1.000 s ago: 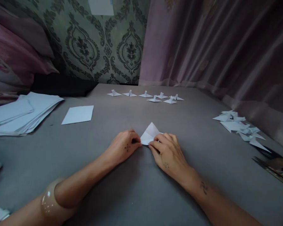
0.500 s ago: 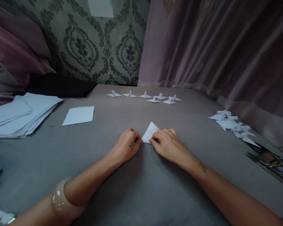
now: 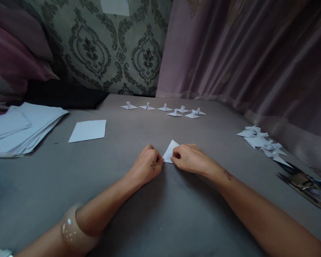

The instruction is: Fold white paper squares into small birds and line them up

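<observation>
A small piece of folded white paper point(image 3: 170, 151) lies between my hands, its pointed top facing away from me. My left hand point(image 3: 150, 160) pinches its left corner between thumb and curled fingers. Over its right side is my right hand point(image 3: 190, 157), with thumb and forefinger closed on the lower edge; this hand hides the paper's right part. Beyond them, several folded paper cranes point(image 3: 165, 107) stand in a loose row on the grey-covered table point(image 3: 139, 221).
A single white sheet point(image 3: 87, 131) lies at left, near a stack of paper point(image 3: 40, 125). A heap of folded paper figures point(image 3: 256, 137) sits at right, with scissors point(image 3: 299, 189) nearby. A patterned wall point(image 3: 115, 46) and a pinkish curtain point(image 3: 203, 53) bound the far side.
My right hand has shifted slightly left along the paper's lower edge, and its fingers are more tightly curled. My left hand keeps its pinch at the corner. The view has moved a little.
</observation>
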Available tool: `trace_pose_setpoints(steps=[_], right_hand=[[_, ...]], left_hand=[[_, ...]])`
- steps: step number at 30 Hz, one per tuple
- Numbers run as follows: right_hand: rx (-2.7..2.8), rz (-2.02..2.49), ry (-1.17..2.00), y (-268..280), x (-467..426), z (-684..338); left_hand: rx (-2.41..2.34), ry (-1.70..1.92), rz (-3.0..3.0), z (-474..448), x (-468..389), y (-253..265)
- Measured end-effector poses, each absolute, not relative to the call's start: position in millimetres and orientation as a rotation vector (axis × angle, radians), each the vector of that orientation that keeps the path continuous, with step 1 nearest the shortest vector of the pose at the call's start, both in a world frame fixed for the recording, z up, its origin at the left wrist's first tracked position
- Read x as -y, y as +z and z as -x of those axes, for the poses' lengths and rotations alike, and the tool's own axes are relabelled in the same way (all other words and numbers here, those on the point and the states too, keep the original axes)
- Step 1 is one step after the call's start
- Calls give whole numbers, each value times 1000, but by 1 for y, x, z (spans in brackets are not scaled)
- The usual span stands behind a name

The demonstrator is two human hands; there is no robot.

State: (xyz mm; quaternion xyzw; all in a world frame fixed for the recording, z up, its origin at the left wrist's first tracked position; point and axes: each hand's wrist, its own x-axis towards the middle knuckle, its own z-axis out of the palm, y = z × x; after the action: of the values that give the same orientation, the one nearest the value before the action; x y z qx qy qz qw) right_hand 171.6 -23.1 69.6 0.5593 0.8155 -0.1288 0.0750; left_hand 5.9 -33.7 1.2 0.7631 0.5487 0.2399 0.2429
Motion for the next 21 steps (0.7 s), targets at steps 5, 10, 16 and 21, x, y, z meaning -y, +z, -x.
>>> trace_pose_setpoints(steps=[5, 10, 16, 21], right_hand=[[-2388, -1681, -404, 73, 18, -168], [-2373, -1664, -418, 75, 15, -167], [-2324, -1654, -469, 75, 9, -168], [-2278, -1638, -520, 75, 6, -167]], left_hand=[[-1507, 623, -2061, -5, 30, 1], [-1491, 616, -2071, -3, 27, 1], [-1493, 615, -2045, 4, 21, 0], [-1472, 589, -2069, 9, 14, 4]])
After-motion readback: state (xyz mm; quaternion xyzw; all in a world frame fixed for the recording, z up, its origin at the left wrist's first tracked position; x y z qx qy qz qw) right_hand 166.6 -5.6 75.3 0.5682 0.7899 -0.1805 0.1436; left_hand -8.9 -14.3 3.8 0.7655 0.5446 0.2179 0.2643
